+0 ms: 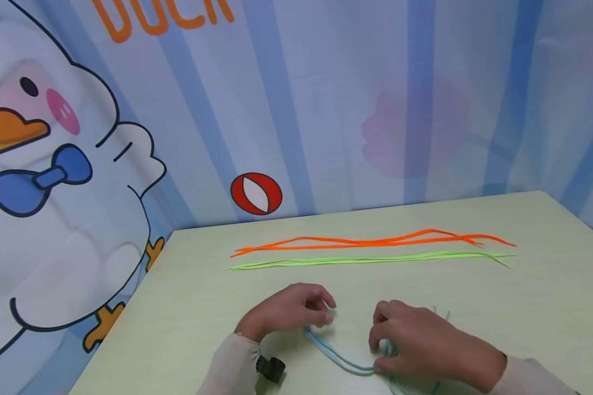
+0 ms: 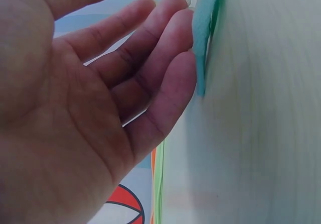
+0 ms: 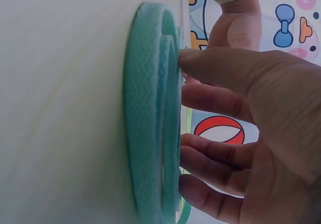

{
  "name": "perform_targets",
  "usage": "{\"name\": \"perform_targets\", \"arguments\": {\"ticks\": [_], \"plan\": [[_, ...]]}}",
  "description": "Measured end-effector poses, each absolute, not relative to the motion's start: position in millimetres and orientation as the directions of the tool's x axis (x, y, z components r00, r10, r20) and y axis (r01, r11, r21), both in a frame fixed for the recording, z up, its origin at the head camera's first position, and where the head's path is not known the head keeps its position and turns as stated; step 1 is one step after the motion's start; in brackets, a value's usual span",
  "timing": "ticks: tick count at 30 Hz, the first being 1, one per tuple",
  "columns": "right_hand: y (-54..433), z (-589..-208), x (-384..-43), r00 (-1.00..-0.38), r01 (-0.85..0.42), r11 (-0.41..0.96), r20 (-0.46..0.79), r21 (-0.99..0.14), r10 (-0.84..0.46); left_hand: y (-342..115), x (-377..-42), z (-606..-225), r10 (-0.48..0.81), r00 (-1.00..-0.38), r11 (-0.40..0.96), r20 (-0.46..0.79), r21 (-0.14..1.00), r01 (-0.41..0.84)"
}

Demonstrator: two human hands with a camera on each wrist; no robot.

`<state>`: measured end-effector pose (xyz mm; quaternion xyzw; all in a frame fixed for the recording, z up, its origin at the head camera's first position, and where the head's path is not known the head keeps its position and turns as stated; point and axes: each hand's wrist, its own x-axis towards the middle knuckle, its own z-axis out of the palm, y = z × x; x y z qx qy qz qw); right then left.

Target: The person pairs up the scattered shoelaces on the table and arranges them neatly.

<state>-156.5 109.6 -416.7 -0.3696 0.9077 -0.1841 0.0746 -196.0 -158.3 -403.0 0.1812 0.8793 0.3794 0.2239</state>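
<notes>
Pale blue-green flat woven laces [image 1: 343,363] lie on the table in a curve, running from beside the left hand to under the right. My left hand [image 1: 296,310] is just above their left end, its fingers loosely bent. In the left wrist view, the little finger is beside the lace end [image 2: 201,43], and nothing shows in the palm. Over the looped part of the laces [image 3: 145,113] is my right hand [image 1: 420,340]. Its thumb and spread fingers [image 3: 215,156] reach the loops with their tips, which are partly hidden behind the laces.
Farther back on the pale table [image 1: 178,285] lie long orange laces [image 1: 356,244], with green laces [image 1: 346,260] stretched out in front of them. Behind the table hangs a blue striped cloth [image 1: 336,109] printed with a duck. A black device [image 1: 272,369] is strapped at the left wrist.
</notes>
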Motion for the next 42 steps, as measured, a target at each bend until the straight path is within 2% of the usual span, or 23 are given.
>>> {"name": "perform_targets", "arguments": {"ticks": [14, 21, 33, 42], "plan": [[115.7, -421.1, -156.2, -0.722, -0.629, 0.646, 0.017, -0.433, -0.692, -150.6, -195.2, -403.2, 0.527, -0.805, 0.655, -0.272, 0.733, 0.181], [116.1, -420.6, -157.2, -0.72, -0.658, 0.624, 0.11, -0.421, -0.685, -152.8, -195.6, -402.7, 0.584, -0.767, 0.63, -0.266, 0.744, 0.222], [113.8, -410.4, -159.9, -0.77, -0.589, 0.568, 0.186, -0.575, -0.61, -154.1, -192.4, -402.6, 0.617, -0.738, 0.607, -0.273, 0.762, 0.226], [114.8, -411.5, -162.5, -0.757, -0.583, 0.427, 0.271, -0.692, -0.594, -153.4, -192.1, -402.1, 0.592, -0.759, 0.632, -0.272, 0.741, 0.228]]}}
